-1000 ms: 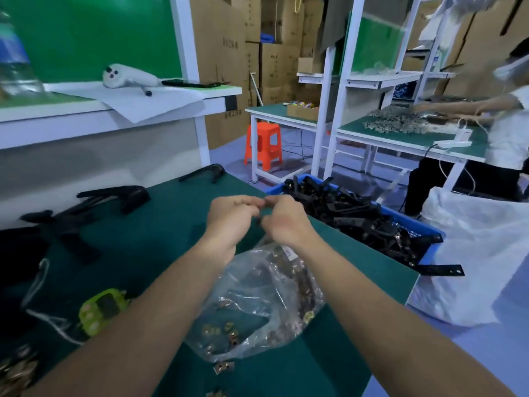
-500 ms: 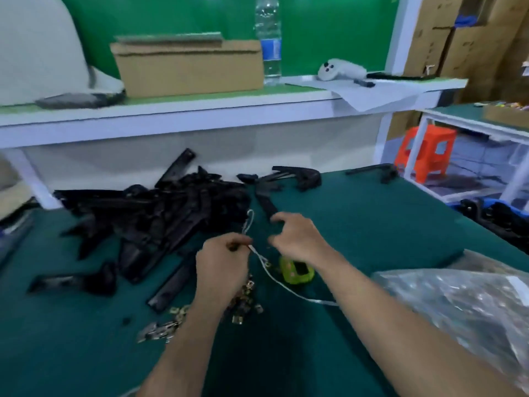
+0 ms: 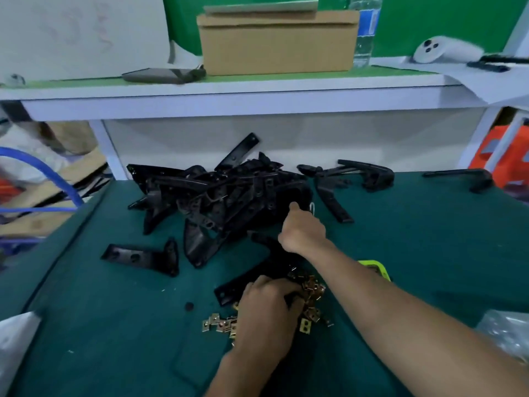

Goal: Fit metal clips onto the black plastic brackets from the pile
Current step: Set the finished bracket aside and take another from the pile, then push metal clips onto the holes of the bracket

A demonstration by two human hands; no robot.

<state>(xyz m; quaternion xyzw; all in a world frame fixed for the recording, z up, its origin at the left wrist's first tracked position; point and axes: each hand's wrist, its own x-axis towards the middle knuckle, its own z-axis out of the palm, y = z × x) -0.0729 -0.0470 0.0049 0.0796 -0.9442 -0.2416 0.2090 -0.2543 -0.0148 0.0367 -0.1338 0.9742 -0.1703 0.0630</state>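
Working at a green bench mat (image 3: 114,325), with a pile of black plastic brackets (image 3: 223,196) heaped toward the far side. Reaching to the pile's near right edge with the right hand (image 3: 303,233), thumb up against the black parts, fingers curled under and hidden; cannot tell whether gripping a bracket. Just in front of the pile, lying flat, a long black bracket (image 3: 243,285). Resting on its near end and on a scatter of brass-coloured metal clips (image 3: 312,293) with the left hand (image 3: 266,313), fingers curled down; cannot tell what is held, if anything. Near left of the pile, apart from it, a lone L-shaped bracket (image 3: 140,256). Near right of the pile, behind the right forearm, a yellow-green gadget (image 3: 375,267). Above and behind the pile, on a white shelf (image 3: 229,90), a cardboard box (image 3: 277,41) with a water bottle (image 3: 365,30) just beside it.
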